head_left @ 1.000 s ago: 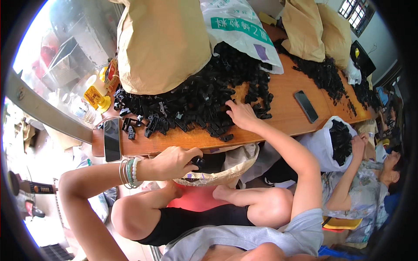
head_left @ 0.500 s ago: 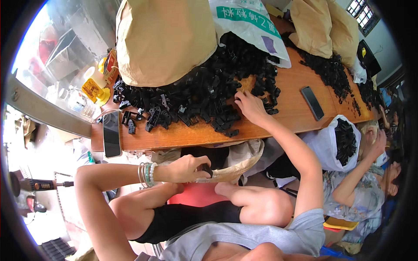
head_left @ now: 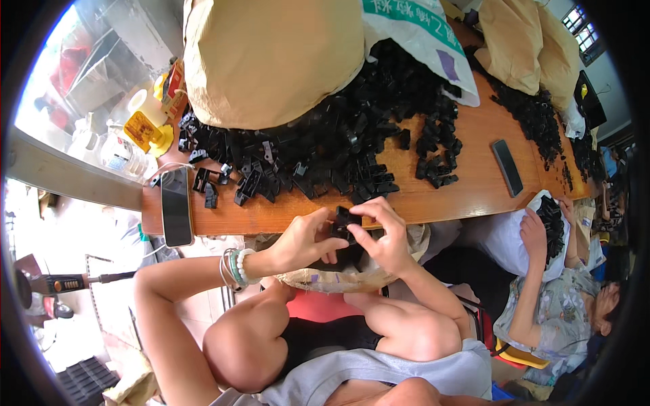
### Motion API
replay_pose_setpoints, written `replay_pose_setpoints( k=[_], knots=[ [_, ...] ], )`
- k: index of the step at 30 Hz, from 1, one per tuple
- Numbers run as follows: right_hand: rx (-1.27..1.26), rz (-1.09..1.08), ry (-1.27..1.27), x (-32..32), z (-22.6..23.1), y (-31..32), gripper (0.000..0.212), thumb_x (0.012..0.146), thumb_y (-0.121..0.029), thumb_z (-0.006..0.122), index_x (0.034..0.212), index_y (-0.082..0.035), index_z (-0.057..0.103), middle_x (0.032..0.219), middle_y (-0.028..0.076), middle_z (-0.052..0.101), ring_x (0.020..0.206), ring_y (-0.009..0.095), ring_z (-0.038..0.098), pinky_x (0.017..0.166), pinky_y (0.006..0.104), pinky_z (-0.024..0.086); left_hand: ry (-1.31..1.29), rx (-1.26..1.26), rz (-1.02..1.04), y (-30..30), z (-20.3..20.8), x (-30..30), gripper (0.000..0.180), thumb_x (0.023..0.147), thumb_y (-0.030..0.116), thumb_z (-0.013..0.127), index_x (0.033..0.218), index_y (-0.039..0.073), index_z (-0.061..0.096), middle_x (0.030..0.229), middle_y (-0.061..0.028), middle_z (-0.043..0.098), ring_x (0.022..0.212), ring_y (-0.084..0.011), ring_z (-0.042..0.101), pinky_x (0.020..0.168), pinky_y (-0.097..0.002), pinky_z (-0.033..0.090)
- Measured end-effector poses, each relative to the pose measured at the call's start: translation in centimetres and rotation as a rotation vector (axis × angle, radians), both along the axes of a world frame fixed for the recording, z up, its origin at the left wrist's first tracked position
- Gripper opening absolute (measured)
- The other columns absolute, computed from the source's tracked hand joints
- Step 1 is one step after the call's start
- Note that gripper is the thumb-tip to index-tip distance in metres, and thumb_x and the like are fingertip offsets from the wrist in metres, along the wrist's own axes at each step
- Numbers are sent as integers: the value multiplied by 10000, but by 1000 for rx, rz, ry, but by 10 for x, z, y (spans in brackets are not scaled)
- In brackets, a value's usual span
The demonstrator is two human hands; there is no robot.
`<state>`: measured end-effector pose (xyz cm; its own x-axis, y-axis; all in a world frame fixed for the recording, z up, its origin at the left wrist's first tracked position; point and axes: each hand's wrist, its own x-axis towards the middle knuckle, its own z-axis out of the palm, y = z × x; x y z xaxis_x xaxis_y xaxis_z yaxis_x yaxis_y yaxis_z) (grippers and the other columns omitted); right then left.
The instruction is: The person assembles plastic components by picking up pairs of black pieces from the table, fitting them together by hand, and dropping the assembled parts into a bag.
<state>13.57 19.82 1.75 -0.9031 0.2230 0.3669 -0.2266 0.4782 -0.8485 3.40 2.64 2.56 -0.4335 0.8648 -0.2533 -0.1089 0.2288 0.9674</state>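
Just off the table's near edge, my two hands meet around small black plastic parts (head_left: pixel 347 219). My right hand (head_left: pixel 388 238) pinches the dark plastic between thumb and fingertips. Bracelets ring the wrist of my left hand (head_left: pixel 310 237), whose fingers close on the same dark cluster from the other side. Whether it is one part or two pressed together I cannot tell. Right below the hands gapes an open sack (head_left: pixel 338 281) between my knees, its inside dark. A large heap of similar black plastic parts (head_left: pixel 325 135) covers the wooden table (head_left: pixel 467 196) ahead.
A phone with a cable (head_left: pixel 177 206) lies at the table's left end, another phone (head_left: pixel 507 168) farther right. Big paper sacks (head_left: pixel 271 61) stand behind the heap. At right, a co-worker's hands (head_left: pixel 533 233) are at a white sack (head_left: pixel 497 227) of black pieces.
My right hand has come back from the heap to meet my left hand above the sack. My left hand has risen and moved right. The co-worker's hands have shifted to the white sack.
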Motion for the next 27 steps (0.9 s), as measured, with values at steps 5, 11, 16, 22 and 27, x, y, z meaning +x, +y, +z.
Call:
replay_pose_setpoints(
  k=[5, 11, 16, 22, 27],
  knots=[
    [177, -24, 120, 2, -1, -7, 295, 700, 23, 736, 977, -11, 641, 914, 103, 667, 849, 274, 595, 737, 362, 496, -158, 145, 185, -2, -9, 10, 344, 883, 70, 662, 1110, -99, 466, 733, -118, 635, 620, -129, 645, 545, -270, 537],
    [152, 22, 132, 6, -9, -14, 281, 702, 38, 725, 968, -4, 645, 924, 113, 670, 827, 275, 602, 731, 356, 485, -72, 123, 161, -12, -19, 15, 344, 874, 56, 668, 1115, -97, 476, 741, -109, 658, 668, -131, 662, 574, -260, 546],
    [207, 72, 116, 7, -20, -13, 280, 707, 38, 710, 977, -13, 657, 970, 97, 659, 837, 272, 598, 739, 362, 472, -210, 73, 250, -11, -17, 23, 309, 883, 36, 648, 1123, -80, 491, 815, -133, 653, 689, -158, 676, 606, -280, 578],
    [-70, 84, -64, 15, -19, -15, 335, 791, -15, 682, 1122, -18, 635, 1052, 129, 617, 898, 265, 591, 770, 340, 477, 139, 95, 240, -13, -22, 27, 246, 893, 46, 629, 1077, -48, 496, 747, -114, 657, 658, -147, 681, 562, -251, 528],
    [-95, 174, -134, 23, -23, -11, 349, 812, 7, 664, 1153, -14, 595, 1023, 143, 607, 905, 275, 601, 772, 339, 486, 459, 182, 206, -9, -33, 33, 352, 837, 12, 671, 1109, -19, 450, 774, -135, 666, 558, -193, 664, 461, -278, 483]
  ],
)
